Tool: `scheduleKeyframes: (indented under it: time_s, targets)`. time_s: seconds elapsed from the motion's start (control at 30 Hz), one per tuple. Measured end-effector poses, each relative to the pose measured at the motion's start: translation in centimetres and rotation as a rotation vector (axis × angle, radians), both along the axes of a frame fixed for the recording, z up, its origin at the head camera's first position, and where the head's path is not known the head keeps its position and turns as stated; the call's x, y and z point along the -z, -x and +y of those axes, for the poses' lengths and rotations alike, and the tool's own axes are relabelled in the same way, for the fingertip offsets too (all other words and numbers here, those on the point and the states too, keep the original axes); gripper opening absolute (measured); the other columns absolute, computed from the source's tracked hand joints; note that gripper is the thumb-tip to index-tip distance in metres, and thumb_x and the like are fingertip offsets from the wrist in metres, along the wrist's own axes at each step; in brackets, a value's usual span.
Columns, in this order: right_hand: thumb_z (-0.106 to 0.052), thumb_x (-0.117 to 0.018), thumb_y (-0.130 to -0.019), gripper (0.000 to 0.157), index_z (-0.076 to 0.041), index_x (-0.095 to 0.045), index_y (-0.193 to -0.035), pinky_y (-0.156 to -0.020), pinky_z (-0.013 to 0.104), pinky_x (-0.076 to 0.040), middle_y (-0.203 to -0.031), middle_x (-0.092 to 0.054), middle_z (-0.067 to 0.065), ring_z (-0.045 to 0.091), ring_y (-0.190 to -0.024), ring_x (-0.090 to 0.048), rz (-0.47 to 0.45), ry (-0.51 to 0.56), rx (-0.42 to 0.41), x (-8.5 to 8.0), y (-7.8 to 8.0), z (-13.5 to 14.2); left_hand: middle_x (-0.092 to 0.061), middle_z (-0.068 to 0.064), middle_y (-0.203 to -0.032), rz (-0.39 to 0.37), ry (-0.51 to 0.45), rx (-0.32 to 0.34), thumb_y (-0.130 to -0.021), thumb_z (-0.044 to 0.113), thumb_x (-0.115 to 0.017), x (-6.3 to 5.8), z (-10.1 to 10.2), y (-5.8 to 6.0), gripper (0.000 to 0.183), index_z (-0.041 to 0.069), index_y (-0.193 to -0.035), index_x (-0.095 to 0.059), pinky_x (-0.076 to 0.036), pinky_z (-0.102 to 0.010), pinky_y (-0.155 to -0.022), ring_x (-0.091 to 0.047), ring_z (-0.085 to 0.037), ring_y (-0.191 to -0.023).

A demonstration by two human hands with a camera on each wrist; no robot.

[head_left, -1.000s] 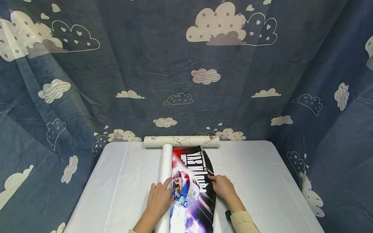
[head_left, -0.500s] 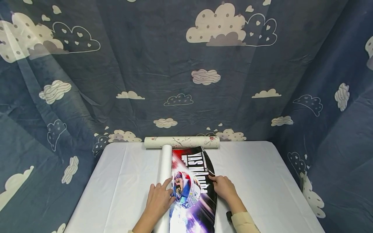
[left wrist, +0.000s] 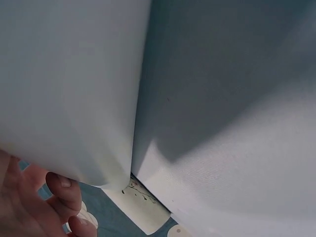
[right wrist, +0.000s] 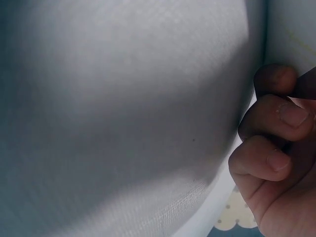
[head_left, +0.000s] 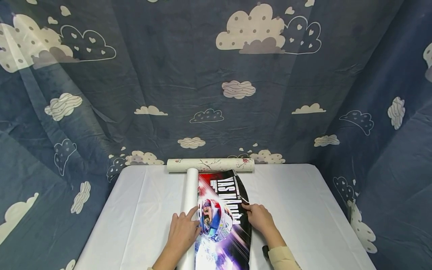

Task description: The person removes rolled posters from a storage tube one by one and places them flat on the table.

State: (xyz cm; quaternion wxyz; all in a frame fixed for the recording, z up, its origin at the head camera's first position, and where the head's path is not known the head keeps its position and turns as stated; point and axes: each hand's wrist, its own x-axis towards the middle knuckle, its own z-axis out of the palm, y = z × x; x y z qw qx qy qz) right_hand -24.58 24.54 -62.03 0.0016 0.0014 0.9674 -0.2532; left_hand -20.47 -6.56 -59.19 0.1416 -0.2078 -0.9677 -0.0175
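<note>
A glossy poster (head_left: pixel 225 240) with a helmeted driver and white lettering lies partly unrolled on the white table, its left part still a white roll (head_left: pixel 192 183). My left hand (head_left: pixel 181 233) lies over this roll, fingers bent across it and thumb at its right side. In the left wrist view the roll's white back fills the upper left, with curled left fingers (left wrist: pixel 64 190) below it. My right hand (head_left: pixel 260 218) pinches the poster's right edge beside the lettering. The right wrist view shows its bent fingers (right wrist: pixel 269 118) at the sheet's edge; the thumb is mostly hidden.
A cream roll with a red blossom branch pattern (head_left: pixel 210 165) lies crosswise at the table's back edge, just beyond the poster roll. Dark blue cloud-print cloth (head_left: pixel 202 75) hangs around the white table (head_left: pixel 287 195). A small black item (head_left: pixel 265 252) is at the right sleeve.
The roll and my left hand have shifted slightly left, uncovering a little more of the poster. The right hand has stayed at the right edge, moving barely rightward.
</note>
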Motion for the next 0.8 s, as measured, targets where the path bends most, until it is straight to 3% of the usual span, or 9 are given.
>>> scheduleKeyframes:
  time_s: [0.1, 0.3, 0.43, 0.67, 0.8]
  targets:
    - [-0.004, -0.067, -0.094, 0.037, -0.019, -0.080, -0.125, -0.057, 0.036, -0.035, -0.115, -0.077, 0.028, 0.022, -0.071, -0.056, -0.004, -0.006, 0.002, 0.00, -0.04, 0.05, -0.069, 0.002, -0.145, 0.015, 0.014, 0.001, -0.083, 0.045, -0.086, 0.09, -0.06, 0.06, 0.016, 0.032, -0.092, -0.086, -0.028, -0.033, -0.066, -0.049, -0.016, -0.067]
    - [-0.005, -0.067, -0.094, 0.037, -0.020, -0.080, -0.125, -0.056, 0.035, -0.032, -0.102, -0.077, 0.028, 0.022, -0.065, -0.045, -0.007, -0.016, 0.011, 0.01, -0.09, -0.09, -0.071, 0.005, -0.142, 0.071, 0.030, 0.002, -0.080, 0.034, -0.085, 0.01, -0.31, 0.17, 0.010, 0.033, -0.090, -0.087, -0.028, -0.034, -0.065, -0.048, -0.017, -0.066]
    - [-0.006, -0.067, -0.094, 0.037, -0.021, -0.080, -0.125, -0.055, 0.035, -0.031, -0.096, -0.076, 0.027, 0.021, -0.063, -0.044, -0.010, -0.022, 0.017, -0.22, -0.22, -0.03, -0.071, 0.004, -0.142, 0.066, -0.007, -0.001, -0.079, 0.030, -0.082, -0.10, -0.39, 0.11, 0.010, 0.032, -0.088, -0.087, -0.028, -0.035, -0.066, -0.048, -0.017, -0.066]
    - [-0.007, -0.067, -0.095, 0.038, -0.023, -0.080, -0.126, -0.054, 0.035, -0.031, -0.085, -0.074, 0.024, 0.021, -0.062, -0.042, -0.016, -0.046, 0.023, -0.45, -0.38, 0.27, -0.069, 0.001, -0.144, 0.025, -0.032, -0.013, -0.080, 0.043, -0.088, -0.02, -0.55, 0.31, 0.016, 0.030, -0.089, -0.085, -0.031, -0.035, -0.067, -0.055, -0.020, -0.074]
    - [-0.007, -0.066, -0.094, 0.038, -0.024, -0.080, -0.126, -0.054, 0.036, -0.032, -0.086, -0.075, 0.024, 0.022, -0.062, -0.043, -0.007, -0.054, 0.022, -0.44, -0.38, 0.45, -0.071, 0.001, -0.141, 0.086, -0.026, -0.002, -0.075, 0.040, -0.090, 0.12, -0.75, 0.40, 0.014, 0.031, -0.085, -0.085, -0.029, -0.034, -0.066, -0.054, -0.019, -0.072]
